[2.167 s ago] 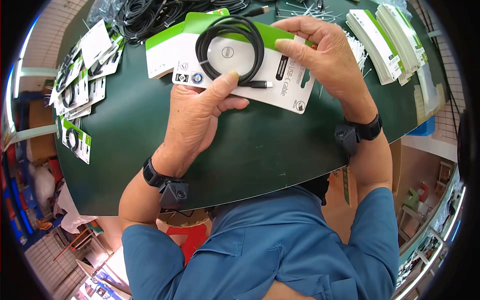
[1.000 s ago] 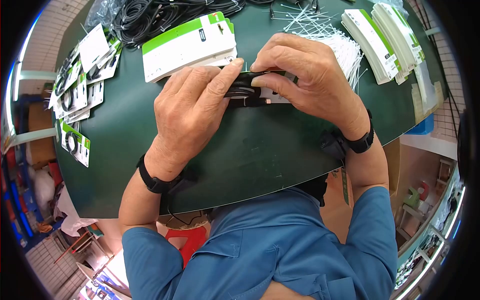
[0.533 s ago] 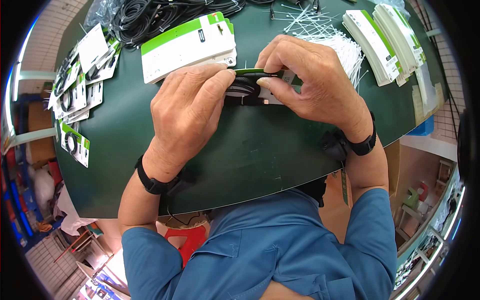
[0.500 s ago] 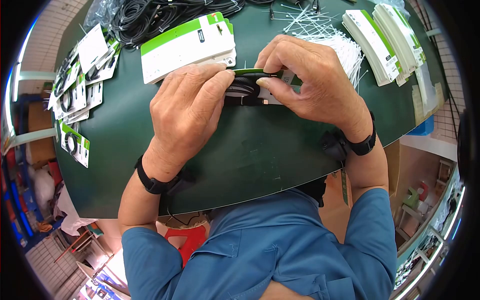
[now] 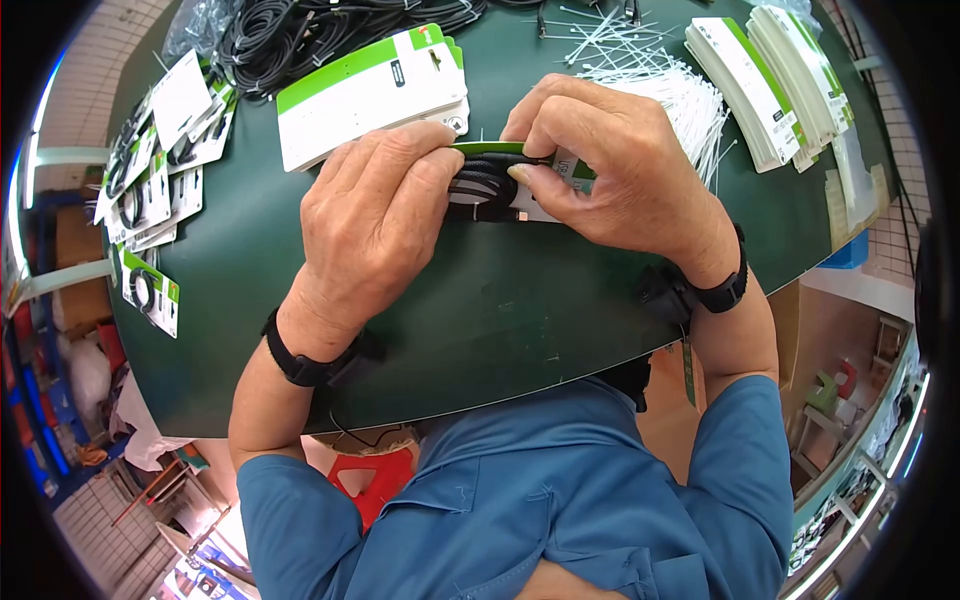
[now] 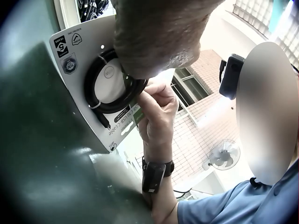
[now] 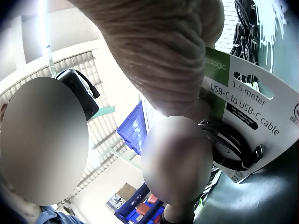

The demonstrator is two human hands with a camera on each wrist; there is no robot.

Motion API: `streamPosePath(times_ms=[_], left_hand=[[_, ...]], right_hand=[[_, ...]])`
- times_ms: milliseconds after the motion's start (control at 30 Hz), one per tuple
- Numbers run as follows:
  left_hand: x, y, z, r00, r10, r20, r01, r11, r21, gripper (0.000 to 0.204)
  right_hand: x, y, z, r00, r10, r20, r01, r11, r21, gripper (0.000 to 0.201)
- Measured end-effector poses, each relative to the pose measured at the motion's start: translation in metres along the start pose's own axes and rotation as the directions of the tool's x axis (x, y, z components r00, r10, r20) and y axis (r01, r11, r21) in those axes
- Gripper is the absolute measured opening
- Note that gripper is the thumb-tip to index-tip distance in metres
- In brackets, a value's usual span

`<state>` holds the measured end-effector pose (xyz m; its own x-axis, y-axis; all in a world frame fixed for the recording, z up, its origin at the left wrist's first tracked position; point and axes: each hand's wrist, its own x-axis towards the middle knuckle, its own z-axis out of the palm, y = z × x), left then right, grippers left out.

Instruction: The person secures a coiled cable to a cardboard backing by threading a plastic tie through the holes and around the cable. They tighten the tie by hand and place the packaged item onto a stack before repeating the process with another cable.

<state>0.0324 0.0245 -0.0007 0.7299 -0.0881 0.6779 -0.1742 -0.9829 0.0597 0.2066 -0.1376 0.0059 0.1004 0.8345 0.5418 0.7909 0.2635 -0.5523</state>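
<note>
While the white-and-green card [image 6: 77, 79] is held up at the centre of the head view, a black cable coil [image 5: 482, 185] is carried on its face. The card's left end is gripped by the left hand [image 5: 375, 205], its fingertips hidden; the coil and card are pinched between thumb and bent fingers by the right hand [image 5: 630, 165].

A blue bin [image 5: 848, 252] is seen at right beside the tabletop edge, contents hidden. A blue crate [image 7: 133, 128] is shown mid-frame in the right wrist view, contents unclear. A clear plastic bag [image 5: 200, 25] is seen upper left.

The dark green tabletop [image 5: 470, 320] is curved by the lens. A red stool [image 5: 385, 478] is partly covered by the person; a fan [image 6: 225, 154] is caught in the left wrist view.

A card stack [image 5: 370, 100] is placed just beyond the left hand, black cables [image 5: 270, 45] are bundled behind it, and carded cables [image 5: 150, 170] are heaped at left. White ties [image 5: 670, 100] are scattered upper right, beside upright-printed card piles [image 5: 745, 95].
</note>
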Motion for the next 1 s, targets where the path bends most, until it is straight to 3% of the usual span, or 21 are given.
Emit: streamPosePath(times_ms=[133,200,433,500,833,900,1000], left_hand=[[-0.008,-0.005,0.006,0.999,-0.003,-0.043,0.003,1.0,-0.002,0.022],[-0.012,-0.006,0.002,1.0,0.019,-0.016,-0.02,0.999,-0.047,0.035],[-0.016,-0.006,0.001,1.0,0.007,0.03,-0.005,0.998,-0.056,0.032],[-0.016,-0.011,0.007,0.997,0.066,-0.046,-0.068,0.996,-0.056,0.02],[-0.019,-0.013,-0.002,0.995,0.102,-0.001,-0.102,0.987,-0.124,0.024],[-0.019,-0.01,-0.01,0.997,0.053,0.061,-0.042,0.983,-0.179,0.041],[-0.019,-0.009,-0.009,0.998,0.053,0.044,-0.045,0.986,-0.163,0.04]], right_hand=[[0.0,0.001,0.003,1.0,-0.011,-0.014,0.011,1.0,0.024,0.022],[0.0,0.0,0.005,0.999,-0.034,-0.018,0.034,0.999,0.008,0.024],[0.0,0.0,0.006,1.0,-0.024,0.021,0.024,0.999,-0.022,0.026],[0.0,-0.001,0.007,0.999,-0.03,0.024,0.031,0.999,-0.03,0.026],[0.0,-0.002,0.004,0.997,-0.08,0.008,0.08,0.997,-0.015,0.024],[0.001,-0.004,0.002,0.994,-0.108,-0.013,0.107,0.994,-0.034,0.024],[0.002,-0.004,0.004,0.99,-0.131,-0.052,0.129,0.991,-0.043,0.022]])
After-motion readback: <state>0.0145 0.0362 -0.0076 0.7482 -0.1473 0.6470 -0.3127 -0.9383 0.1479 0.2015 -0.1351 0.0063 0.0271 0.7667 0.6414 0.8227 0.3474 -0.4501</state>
